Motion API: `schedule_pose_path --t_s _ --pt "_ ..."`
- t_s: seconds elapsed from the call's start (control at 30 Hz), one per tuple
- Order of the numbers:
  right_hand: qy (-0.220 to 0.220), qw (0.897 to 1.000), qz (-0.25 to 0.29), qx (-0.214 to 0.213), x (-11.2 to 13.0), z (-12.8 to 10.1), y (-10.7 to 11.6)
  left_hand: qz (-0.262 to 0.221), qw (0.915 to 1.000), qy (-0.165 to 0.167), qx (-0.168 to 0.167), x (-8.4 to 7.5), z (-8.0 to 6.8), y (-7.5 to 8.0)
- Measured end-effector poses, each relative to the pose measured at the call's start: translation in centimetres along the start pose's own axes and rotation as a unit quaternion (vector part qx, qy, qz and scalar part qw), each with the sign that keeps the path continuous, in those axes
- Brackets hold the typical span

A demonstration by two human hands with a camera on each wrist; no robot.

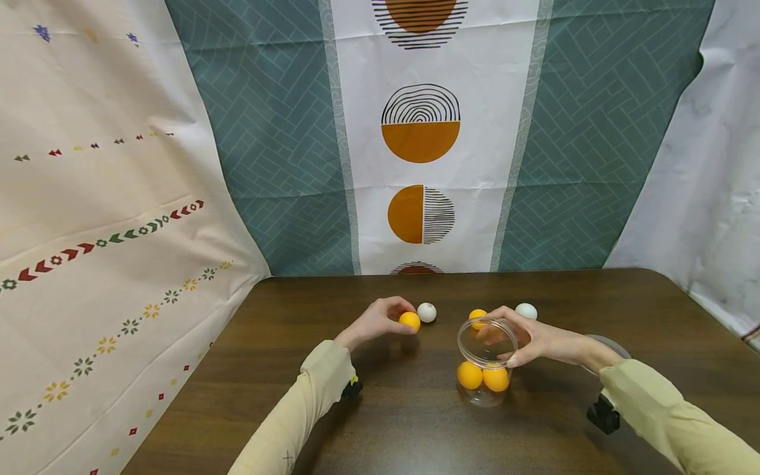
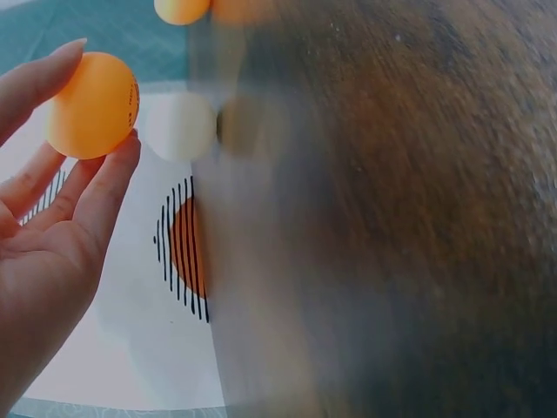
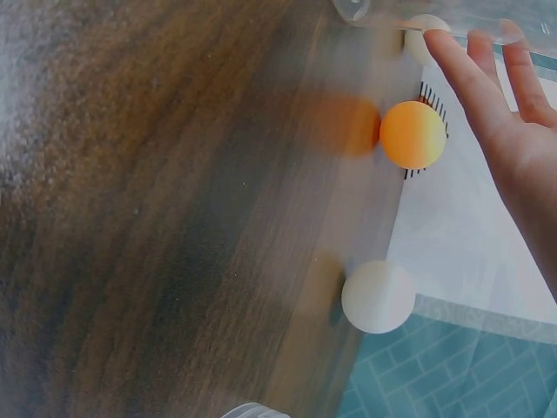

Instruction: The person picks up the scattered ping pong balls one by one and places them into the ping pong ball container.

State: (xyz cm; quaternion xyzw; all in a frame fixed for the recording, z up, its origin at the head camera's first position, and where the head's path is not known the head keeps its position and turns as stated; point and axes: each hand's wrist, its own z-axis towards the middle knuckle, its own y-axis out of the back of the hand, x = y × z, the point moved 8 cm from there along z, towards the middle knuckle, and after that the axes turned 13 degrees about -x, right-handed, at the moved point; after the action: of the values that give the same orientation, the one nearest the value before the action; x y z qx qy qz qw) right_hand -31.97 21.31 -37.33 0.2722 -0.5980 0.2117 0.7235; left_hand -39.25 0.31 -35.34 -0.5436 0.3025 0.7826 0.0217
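My left hand (image 1: 380,322) pinches an orange ping-pong ball (image 1: 410,321) between thumb and fingers; in the left wrist view the ball (image 2: 94,104) shows small dark print. A clear round jar (image 1: 482,397) stands open-topped on the table, with two orange ping-pong balls (image 1: 470,375) inside. Around its upper part, near the rim, curl the fingers and thumb of my right hand (image 1: 537,340). In the right wrist view only a strip of the jar (image 3: 383,10) shows beside the fingertips (image 3: 439,43).
Beyond the left hand lies a white ping-pong ball (image 1: 426,312). Behind the jar are another orange ball (image 1: 477,314) and a second white ball (image 1: 526,311). A clear round lid (image 1: 613,344) lies under the right wrist. Patterned cloths hang behind the brown table (image 1: 404,422).
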Motion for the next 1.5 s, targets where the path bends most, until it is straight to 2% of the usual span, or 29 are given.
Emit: schedule_pose_path --t_s 0.6,0.87,1.07,1.2,1.37,1.5 --pt "0.003 1.000 -0.002 0.003 -0.1 0.0 0.1 -0.018 0.9995 -0.027 -0.003 -1.4 0.4 -0.5" --pt "0.005 1.000 0.000 0.003 -0.1 0.0 0.1 -0.013 0.9985 -0.051 -0.010 0.5 1.7 -1.0" --pt "0.007 1.000 0.002 0.003 0.0 0.0 0.1 -0.014 0.9986 -0.051 -0.009 0.1 1.7 -1.3" --pt "0.006 1.000 0.002 0.003 0.0 0.0 0.0 -0.025 0.9983 -0.053 -0.002 -0.6 1.6 -1.4" --pt "0.009 1.000 0.000 0.003 0.1 0.0 0.0 -0.037 0.9975 -0.059 0.014 -3.1 0.7 -1.4" --pt "0.001 1.000 -0.003 -0.002 0.0 0.0 0.0 -0.024 0.9980 -0.056 0.015 -4.5 0.2 -1.4"
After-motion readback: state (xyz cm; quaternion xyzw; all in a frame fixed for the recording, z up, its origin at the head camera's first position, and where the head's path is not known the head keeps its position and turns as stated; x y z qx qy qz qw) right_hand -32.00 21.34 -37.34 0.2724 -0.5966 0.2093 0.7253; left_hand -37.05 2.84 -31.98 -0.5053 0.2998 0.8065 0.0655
